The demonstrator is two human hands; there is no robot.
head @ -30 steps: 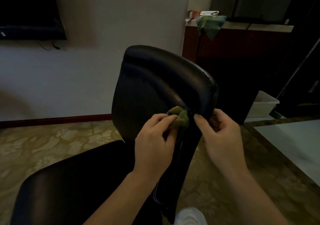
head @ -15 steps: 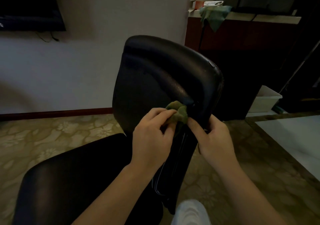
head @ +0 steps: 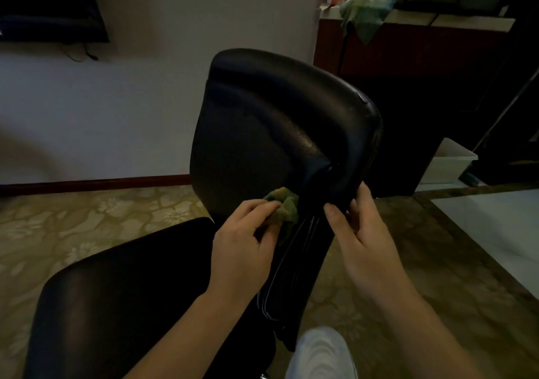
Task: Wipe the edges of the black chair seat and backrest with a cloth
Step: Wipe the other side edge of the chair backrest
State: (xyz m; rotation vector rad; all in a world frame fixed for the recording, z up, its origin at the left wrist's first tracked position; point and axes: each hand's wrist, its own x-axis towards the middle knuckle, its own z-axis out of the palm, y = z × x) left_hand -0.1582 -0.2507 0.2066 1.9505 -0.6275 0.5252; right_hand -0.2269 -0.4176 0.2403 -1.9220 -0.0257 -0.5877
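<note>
A black chair stands in front of me, its backrest (head: 271, 127) upright at centre and its seat (head: 125, 300) spreading to the lower left. My left hand (head: 242, 247) pinches a small bunched green cloth (head: 284, 206) against the lower part of the backrest, near the stem. My right hand (head: 361, 235) grips the backrest's lower right edge, thumb on the near side and fingers curled behind it.
A dark red cabinet (head: 408, 54) stands behind the chair with another green cloth (head: 364, 16) draped on its top. A white bin (head: 446, 162) sits on the floor at right. A pale tabletop (head: 495, 227) is at right, patterned carpet around.
My left hand has slid the cloth down and to the left along the backrest. My right hand has kept its hold on the right edge.
</note>
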